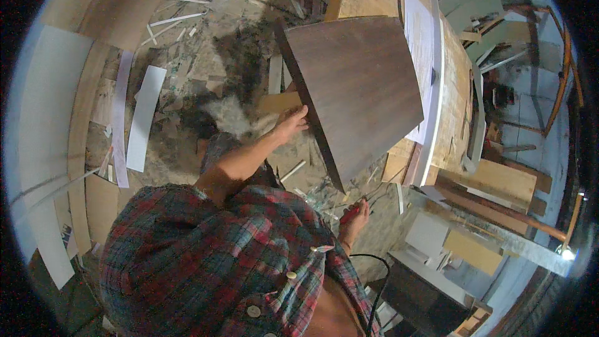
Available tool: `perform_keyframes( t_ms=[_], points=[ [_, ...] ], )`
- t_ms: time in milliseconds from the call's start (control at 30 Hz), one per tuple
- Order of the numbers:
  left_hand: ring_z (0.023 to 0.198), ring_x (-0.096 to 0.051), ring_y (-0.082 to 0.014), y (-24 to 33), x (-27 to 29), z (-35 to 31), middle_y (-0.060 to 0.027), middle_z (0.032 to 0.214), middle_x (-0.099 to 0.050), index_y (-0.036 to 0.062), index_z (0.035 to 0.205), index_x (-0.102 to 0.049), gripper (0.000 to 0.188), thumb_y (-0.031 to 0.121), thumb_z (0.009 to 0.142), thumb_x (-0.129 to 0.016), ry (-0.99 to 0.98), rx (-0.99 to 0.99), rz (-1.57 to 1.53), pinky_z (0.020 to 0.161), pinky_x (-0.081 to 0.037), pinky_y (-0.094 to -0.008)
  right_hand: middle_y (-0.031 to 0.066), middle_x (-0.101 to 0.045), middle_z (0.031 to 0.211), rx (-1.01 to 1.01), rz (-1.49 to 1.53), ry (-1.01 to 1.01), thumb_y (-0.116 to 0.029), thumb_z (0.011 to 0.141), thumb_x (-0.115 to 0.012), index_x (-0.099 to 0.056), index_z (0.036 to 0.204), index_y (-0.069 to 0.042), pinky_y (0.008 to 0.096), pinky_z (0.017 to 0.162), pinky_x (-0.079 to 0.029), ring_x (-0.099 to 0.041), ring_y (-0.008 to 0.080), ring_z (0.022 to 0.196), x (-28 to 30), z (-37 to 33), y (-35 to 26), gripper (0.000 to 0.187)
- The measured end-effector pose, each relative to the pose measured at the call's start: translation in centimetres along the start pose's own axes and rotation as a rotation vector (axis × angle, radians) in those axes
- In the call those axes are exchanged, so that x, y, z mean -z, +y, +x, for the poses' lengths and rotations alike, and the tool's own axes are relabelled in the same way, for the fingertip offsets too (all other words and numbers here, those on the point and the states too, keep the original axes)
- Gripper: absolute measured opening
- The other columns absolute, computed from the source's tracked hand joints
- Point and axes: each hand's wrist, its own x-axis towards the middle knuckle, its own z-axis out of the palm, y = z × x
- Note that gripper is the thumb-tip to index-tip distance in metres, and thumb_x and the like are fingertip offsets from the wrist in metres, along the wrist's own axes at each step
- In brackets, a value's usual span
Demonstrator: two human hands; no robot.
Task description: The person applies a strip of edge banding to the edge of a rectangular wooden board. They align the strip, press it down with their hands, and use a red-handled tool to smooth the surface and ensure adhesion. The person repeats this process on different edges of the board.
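Panel [359, 90] of dark brown laminate lies tilted, its far end resting on the bench [458, 87], its near corner hanging out over the littered floor [206, 68]; its long left edge runs from upper left down to lower right. Left hand [292, 123] grips that edge midway, fingers curled over it, so it is the nearer one; right hand [353, 217] sits below the panel's low corner, apart from it, closed round a small red tool [349, 212].

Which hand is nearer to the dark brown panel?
Left. The left hand grips the left edge of the dark brown panel. The right hand is apart from it, below its lower corner, holding a red-handled tool.
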Motion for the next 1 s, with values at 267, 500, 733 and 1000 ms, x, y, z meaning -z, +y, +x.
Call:
perform_keyframes(
  t_ms=[267,500,733,1000],
  points=[
    [0.096,-0.063,-0.0201,0.8,0.6,0.1,-0.0039,0.11,-0.063,0.0096,0.111,-0.061,0.034,0.038,0.094,-0.066,0.017,-0.105,0.035,0.089,-0.052,-0.0388,-0.0001,-0.056,0.075,0.435,-0.349,-0.249,-0.016,0.1,-0.055,-0.053,0.126,0.002,0.0283,0.053,-0.042,-0.05,0.0119,0.058,-1.2,2.7,2.1,0.032],
    [0.1,-0.057,-0.0195,7.2,2.3,3.7,0.0005,0.109,-0.061,0.0131,0.114,-0.059,0.029,0.035,0.095,-0.064,0.016,-0.14,-0.249,0.09,-0.044,-0.0372,0.0002,-0.056,0.076,0.448,-0.513,-0.557,-0.019,0.098,-0.058,-0.05,0.136,-0.002,0.0224,0.055,-0.041,-0.048,0.0068,0.061,-10.1,-5.1,1.2,0.042],
    [0.098,-0.055,-0.0194,14.0,6.0,6.2,0.0003,0.106,-0.059,0.0155,0.109,-0.057,0.034,0.047,0.095,-0.058,-0.249,-0.075,-0.29,0.083,-0.045,-0.038,0.0075,-0.062,0.082,0.221,-0.456,-0.385,-0.017,0.093,-0.064,-0.056,0.127,0.0,0.0264,0.066,-0.047,-0.056,0.0142,0.071,-16.0,-12.7,1.0,0.039],
    [0.123,-0.055,-0.0266,26.5,12.8,9.6,-0.0137,0.127,-0.057,0.004,0.14,-0.042,0.044,0.017,0.098,-0.05,-0.197,-0.102,0.379,0.099,-0.046,-0.0371,0.0014,-0.053,0.078,0.223,-0.065,0.318,-0.008,0.089,-0.064,-0.056,0.095,-0.003,0.024,0.062,-0.041,-0.048,0.0091,0.069,-20.0,-17.6,3.1,0.011]
  ],
)
